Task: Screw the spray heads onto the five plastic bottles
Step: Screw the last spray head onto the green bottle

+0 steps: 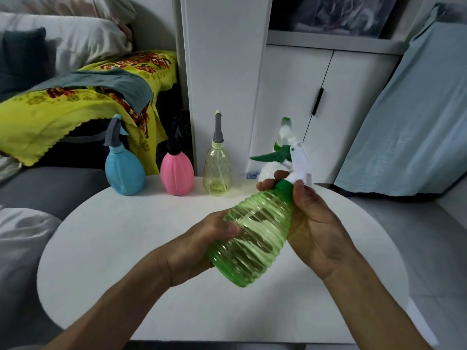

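Note:
I hold a ribbed green bottle [255,236] tilted over the white round table [126,248]. My left hand [202,243] grips its wide lower body. My right hand [310,223] pinches the green collar of the white spray head [298,162], whose green trigger points left. At the table's far edge stand a blue bottle [125,173], a pink bottle [177,173] and a clear yellowish bottle [217,173], each with a spray head on top. A white bottle with a clear green-tipped head [284,133] stands behind my right hand, mostly hidden.
A grey sofa [50,183] with a yellow flowered cloth [75,97] lies to the left. White cabinet doors [328,97] stand behind the table, and a pale blue cloth-covered object [409,122] leans at the right.

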`<state>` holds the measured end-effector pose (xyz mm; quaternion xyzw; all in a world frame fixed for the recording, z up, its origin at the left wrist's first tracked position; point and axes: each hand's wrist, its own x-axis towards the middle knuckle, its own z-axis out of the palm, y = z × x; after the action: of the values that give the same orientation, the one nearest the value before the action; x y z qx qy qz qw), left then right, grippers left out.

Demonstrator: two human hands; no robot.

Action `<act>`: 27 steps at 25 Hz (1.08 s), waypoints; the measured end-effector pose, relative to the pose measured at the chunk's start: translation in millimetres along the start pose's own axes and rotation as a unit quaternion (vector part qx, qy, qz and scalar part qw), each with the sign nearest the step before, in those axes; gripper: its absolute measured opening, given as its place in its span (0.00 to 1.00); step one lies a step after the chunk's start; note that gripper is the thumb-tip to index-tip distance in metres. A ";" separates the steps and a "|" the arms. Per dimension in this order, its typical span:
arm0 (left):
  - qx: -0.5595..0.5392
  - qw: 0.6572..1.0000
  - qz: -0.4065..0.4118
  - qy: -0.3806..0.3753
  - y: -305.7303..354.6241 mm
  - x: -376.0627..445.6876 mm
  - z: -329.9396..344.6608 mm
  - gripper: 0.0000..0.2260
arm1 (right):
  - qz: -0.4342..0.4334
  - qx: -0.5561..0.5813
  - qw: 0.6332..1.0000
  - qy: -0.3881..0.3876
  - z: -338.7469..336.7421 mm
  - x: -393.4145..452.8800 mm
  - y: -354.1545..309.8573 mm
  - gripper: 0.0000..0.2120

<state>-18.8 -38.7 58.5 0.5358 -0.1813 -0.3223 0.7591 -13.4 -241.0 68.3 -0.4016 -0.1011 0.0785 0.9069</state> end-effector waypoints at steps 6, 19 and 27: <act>0.074 0.991 0.074 0.086 -5.7 6.9 8.5 0.21 | -0.039 -0.077 0.991 0.107 7.1 3.6 -1.6 0.10; 0.015 0.998 -0.055 -0.003 -7.8 6.1 17.4 0.19 | 0.031 0.023 0.999 0.033 6.0 -6.5 -15.5 0.20; 0.109 0.990 0.040 0.078 -19.2 7.8 22.5 0.24 | 0.026 -0.019 0.983 0.179 14.2 -0.6 -13.1 0.16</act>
<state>-32.8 -63.8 48.3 0.6307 -0.1771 -0.2271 0.7206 -16.7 -239.8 87.2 -0.4283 0.0715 0.0266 0.9004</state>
